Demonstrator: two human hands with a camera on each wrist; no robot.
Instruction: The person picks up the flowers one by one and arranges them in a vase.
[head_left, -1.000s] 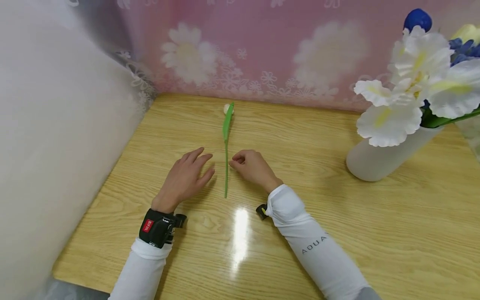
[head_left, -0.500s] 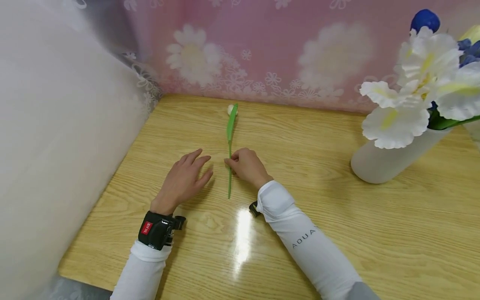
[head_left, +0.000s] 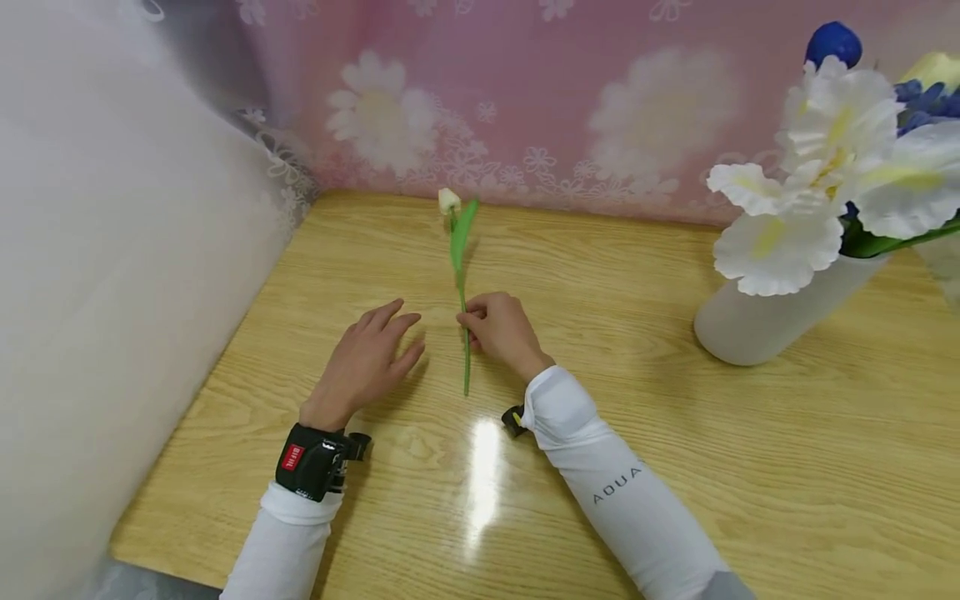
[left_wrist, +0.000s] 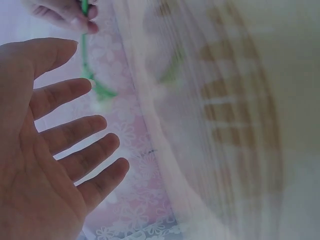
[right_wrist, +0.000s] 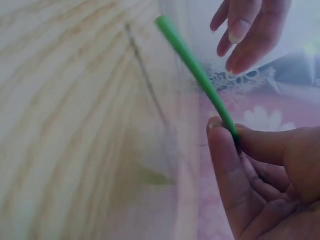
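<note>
A single artificial tulip (head_left: 462, 292) has a cream bud, one long green leaf and a thin green stem. My right hand (head_left: 504, 332) pinches the stem between thumb and index finger, below the leaf. In the right wrist view the stem's lower end (right_wrist: 190, 62) sticks out past the fingertips, apart from the tabletop. To the left of the stem, my left hand (head_left: 367, 360) hovers with its fingers spread and holds nothing. The left wrist view shows that palm (left_wrist: 45, 165) bare, with the stem (left_wrist: 84, 50) beyond its thumb.
On the right of the wooden table (head_left: 375, 517) a white vase (head_left: 772, 321) leans or appears tilted, filled with white irises (head_left: 780, 242) and blue flowers. A pink floral cloth (head_left: 517, 108) hangs behind the table. White fabric (head_left: 112, 250) borders the left edge.
My right hand has closed on the tulip's stem and lifted it a little. The bud has turned out to the left of the leaf. My left hand has stayed nearly still.
</note>
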